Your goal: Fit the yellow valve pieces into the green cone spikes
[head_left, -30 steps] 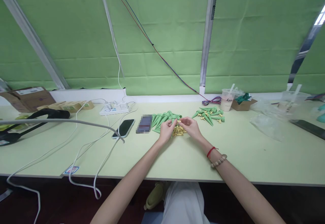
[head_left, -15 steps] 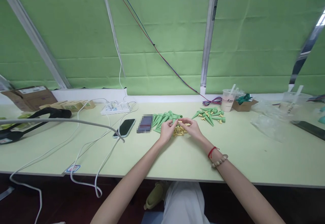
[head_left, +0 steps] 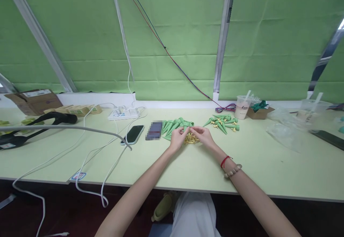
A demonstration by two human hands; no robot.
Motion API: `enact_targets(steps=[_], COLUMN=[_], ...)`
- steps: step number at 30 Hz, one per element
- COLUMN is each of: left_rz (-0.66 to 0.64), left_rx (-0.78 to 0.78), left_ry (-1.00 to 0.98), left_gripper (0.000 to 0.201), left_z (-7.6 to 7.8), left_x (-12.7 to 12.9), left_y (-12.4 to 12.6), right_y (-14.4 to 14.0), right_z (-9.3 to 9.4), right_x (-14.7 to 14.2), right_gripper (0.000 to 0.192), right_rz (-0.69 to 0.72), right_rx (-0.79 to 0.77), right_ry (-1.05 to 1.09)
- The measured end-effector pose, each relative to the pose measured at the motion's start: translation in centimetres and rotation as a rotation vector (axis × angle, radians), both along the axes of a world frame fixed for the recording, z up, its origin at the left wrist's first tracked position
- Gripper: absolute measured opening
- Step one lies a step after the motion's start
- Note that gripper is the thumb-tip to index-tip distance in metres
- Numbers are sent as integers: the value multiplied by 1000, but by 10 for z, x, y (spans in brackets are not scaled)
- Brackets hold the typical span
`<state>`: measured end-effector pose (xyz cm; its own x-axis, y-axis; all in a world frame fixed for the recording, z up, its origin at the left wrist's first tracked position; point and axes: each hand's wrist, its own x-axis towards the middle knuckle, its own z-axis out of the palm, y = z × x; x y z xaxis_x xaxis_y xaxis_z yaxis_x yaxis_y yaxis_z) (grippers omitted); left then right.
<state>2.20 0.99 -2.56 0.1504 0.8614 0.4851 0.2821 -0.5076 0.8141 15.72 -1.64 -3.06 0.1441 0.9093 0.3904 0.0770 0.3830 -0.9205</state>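
My left hand [head_left: 177, 139] and my right hand [head_left: 204, 136] meet fingertip to fingertip just above a small heap of yellow plastic pieces [head_left: 191, 140]. The left fingers pinch what looks like a green cone. The right fingers pinch a small yellow piece against it; the parts are too small to see clearly. A pile of plain green cones [head_left: 174, 125] lies just behind my left hand. A second pile of green cones with yellow pieces fitted [head_left: 223, 123] lies behind and right of my right hand.
A phone [head_left: 132, 134] and a dark card [head_left: 154, 130] lie left of the cones. White cables and a power strip [head_left: 123, 113] cross the left side. A drink cup [head_left: 242, 107], a small cardboard box [head_left: 258, 112] and clear plastic bags [head_left: 285, 131] sit at the right.
The hands stay together over the yellow heap, with only small finger movements. The view has shifted slightly as my head moved.
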Motion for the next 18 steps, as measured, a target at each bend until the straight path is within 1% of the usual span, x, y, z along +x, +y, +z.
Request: enact_targets(steps=[3, 9, 18], left_rz=[16, 30, 28], left_rx=[8, 21, 25], left_ry=[18, 44, 51], left_gripper=[49, 48, 51], left_z=[1, 2, 4], left_x=[0, 1, -3], left_y=[-1, -2, 0], right_y=[0, 2, 1], right_z=[0, -4, -1], right_x=[0, 1, 3], right_gripper=[46, 42, 35], right_rz=[0, 10, -70], right_rx=[-5, -12, 57], right_ry=[-7, -32, -114])
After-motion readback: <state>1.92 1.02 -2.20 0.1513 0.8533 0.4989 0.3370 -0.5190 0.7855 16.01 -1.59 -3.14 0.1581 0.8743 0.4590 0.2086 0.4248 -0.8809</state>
